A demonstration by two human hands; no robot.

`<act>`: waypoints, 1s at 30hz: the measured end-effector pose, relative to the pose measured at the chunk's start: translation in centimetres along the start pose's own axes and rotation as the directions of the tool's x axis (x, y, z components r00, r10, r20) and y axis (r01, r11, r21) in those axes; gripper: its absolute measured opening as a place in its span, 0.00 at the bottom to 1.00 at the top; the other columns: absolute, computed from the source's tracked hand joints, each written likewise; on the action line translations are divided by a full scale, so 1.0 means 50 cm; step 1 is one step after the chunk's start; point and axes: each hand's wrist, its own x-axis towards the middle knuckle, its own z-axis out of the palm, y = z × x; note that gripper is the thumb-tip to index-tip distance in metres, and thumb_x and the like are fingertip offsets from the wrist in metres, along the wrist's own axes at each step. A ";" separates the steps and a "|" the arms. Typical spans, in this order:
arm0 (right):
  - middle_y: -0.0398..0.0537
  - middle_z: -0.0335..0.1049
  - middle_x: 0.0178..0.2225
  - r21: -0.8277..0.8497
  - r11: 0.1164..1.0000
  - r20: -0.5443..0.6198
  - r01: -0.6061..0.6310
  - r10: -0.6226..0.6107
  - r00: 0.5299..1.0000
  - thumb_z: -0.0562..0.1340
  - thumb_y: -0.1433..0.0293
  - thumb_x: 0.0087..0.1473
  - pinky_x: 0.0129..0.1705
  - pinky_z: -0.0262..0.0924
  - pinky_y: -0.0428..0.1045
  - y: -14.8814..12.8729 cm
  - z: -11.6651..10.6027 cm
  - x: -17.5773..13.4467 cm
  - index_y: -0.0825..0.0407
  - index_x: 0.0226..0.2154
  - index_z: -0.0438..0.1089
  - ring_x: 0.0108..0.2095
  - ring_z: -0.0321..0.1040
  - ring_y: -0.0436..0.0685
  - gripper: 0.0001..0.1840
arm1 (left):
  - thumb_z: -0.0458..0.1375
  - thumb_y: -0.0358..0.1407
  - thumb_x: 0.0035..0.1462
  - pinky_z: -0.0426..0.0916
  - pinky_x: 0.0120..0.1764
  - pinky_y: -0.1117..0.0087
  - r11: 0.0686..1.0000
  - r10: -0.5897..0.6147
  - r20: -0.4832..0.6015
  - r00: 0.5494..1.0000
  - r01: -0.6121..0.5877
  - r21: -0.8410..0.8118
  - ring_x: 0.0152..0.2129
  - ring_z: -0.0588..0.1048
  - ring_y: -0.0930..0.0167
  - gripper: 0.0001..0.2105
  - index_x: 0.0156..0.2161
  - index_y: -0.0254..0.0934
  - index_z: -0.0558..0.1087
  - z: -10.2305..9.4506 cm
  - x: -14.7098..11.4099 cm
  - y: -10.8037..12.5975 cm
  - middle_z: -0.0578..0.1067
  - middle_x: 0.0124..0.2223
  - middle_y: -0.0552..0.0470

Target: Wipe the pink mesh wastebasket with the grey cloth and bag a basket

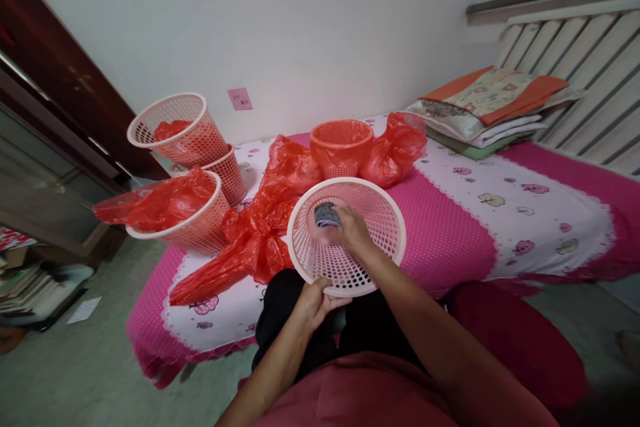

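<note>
A pale pink plastic mesh basket (390, 213) is tilted toward me above my lap, its round mouth facing up. My left hand (319, 303) grips the near rim, thumb on top and fingers underneath. Inside the basket, my right hand (353, 230) holds a folded grey cloth (327, 215) against the inner wall near the bottom. Part of the cloth is hidden by my fingers. Beyond this basket stands another one lined with a red plastic bag (341, 133). Crumpled red plastic bags (260, 233) lie just to the left.
Several more mesh baskets (213, 213) with red bags stand at the left of the bed (450, 240). A full red bag (399, 150) sits by the wall. Folded bedding (493, 103) is piled at the back right beside the white slatted headboard (585, 80). A dark red stool (515, 340) is at my right.
</note>
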 end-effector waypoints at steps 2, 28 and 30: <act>0.62 0.66 0.67 -0.062 0.997 0.139 -0.052 0.060 0.988 0.63 0.74 0.62 0.68 0.55 0.60 -0.005 0.032 0.007 0.54 0.63 0.71 0.66 0.64 0.67 0.27 | 0.56 0.21 0.56 0.83 0.45 0.47 1.000 -0.014 -0.011 1.000 0.014 0.010 0.38 0.86 0.56 0.22 0.58 0.28 0.69 0.002 -0.002 0.002 0.85 0.42 0.37; 0.53 0.83 0.42 0.001 0.998 0.536 -0.059 0.050 0.843 0.61 0.81 0.54 0.42 0.66 0.48 -0.033 0.032 -0.089 0.51 0.39 0.79 0.42 0.79 0.62 0.15 | 0.55 0.22 0.57 0.82 0.44 0.48 0.997 -0.082 -0.046 0.996 0.081 -0.015 0.39 0.87 0.54 0.23 0.59 0.27 0.69 -0.002 -0.009 0.009 0.85 0.43 0.33; 0.53 0.83 0.42 0.003 0.999 0.528 -0.046 0.037 0.849 0.61 0.80 0.54 0.42 0.65 0.49 -0.038 0.023 -0.103 0.51 0.38 0.79 0.43 0.79 0.63 0.14 | 0.55 0.22 0.58 0.83 0.44 0.50 0.996 -0.091 -0.039 0.995 0.091 -0.017 0.37 0.87 0.56 0.22 0.58 0.28 0.70 -0.002 -0.008 0.009 0.85 0.41 0.36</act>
